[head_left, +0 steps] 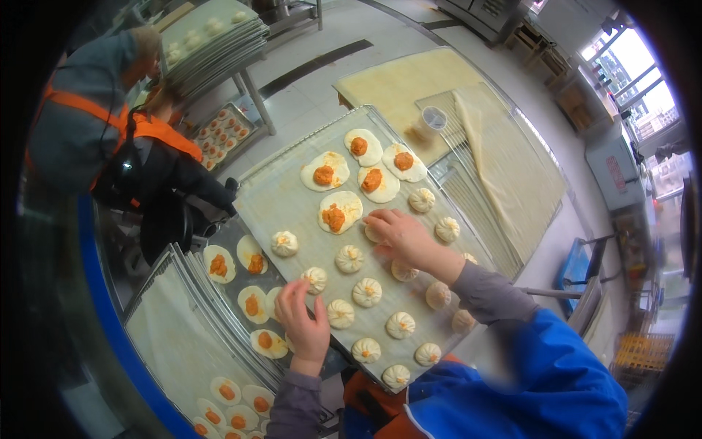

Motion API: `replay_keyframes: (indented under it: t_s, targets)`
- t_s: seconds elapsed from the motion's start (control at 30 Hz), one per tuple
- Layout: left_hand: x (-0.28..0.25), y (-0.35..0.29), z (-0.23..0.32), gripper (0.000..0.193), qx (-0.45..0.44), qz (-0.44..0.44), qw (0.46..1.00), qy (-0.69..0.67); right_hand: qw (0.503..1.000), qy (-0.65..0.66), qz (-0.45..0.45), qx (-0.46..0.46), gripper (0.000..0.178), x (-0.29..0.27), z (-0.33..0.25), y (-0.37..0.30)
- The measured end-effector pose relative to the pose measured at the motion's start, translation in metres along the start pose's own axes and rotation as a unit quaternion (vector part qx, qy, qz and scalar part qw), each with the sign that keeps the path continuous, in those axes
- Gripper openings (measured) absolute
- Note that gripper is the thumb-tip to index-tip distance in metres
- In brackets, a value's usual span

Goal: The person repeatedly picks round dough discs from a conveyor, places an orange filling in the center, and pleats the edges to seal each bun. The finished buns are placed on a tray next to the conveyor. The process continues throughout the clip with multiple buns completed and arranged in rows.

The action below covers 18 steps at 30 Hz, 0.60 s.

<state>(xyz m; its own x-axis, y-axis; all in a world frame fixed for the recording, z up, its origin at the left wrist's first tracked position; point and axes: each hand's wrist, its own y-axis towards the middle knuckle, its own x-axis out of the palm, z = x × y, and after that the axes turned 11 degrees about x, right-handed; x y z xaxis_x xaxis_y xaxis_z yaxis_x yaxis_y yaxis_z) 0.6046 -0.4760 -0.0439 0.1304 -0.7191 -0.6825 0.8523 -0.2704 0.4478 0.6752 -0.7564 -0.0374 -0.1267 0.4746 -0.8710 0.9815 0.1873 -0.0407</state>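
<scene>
A paper-lined tray (274,194) lies tilted in front of me, bearing rows of pleated buns (367,292) and several flat dough rounds topped with orange filling (334,218). My left hand (302,322) is at the tray's left edge, its fingers curved and apart beside a pleated bun (315,279). Whether its fingertips touch that bun is hard to tell. Over the tray's middle, my right hand (408,238) has its fingers and thumb around another bun (372,233), which the hand partly covers.
Filled dough rounds (254,304) lie on a dark surface left of the tray. Stacked trays (175,311) stand at lower left. Beyond are a table (395,73) with a clear plastic cup (432,120) and a dough-coloured sheet (486,139). A co-worker in orange straps (88,106) sits at left.
</scene>
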Motion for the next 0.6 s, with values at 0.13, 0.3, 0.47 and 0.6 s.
replay_keyframes:
  t_s: [0.13, 0.3, 0.47, 0.6]
  targets:
    - [-0.002, -0.007, 0.029, 0.036, 0.02, -0.086, 0.995, -0.041, 0.999, 0.042, 0.001, 0.018, 0.057, 0.01, 0.009, 0.004]
    - [0.0, -0.01, 0.039, 0.036, 0.037, -0.104, 0.993, -0.044, 0.979, 0.185, -0.009, 0.089, 0.054, -0.001, 0.023, 0.005]
    - [0.0, -0.022, 0.037, 0.047, 0.014, -0.137, 0.99, -0.027, 0.999, 0.029, -0.014, 0.008, 0.054, -0.005, 0.012, -0.004]
    - [0.0, -0.033, 0.034, 0.058, -0.008, -0.191, 0.981, -0.041, 0.994, -0.015, 0.063, -0.083, 0.054, -0.009, -0.01, -0.015]
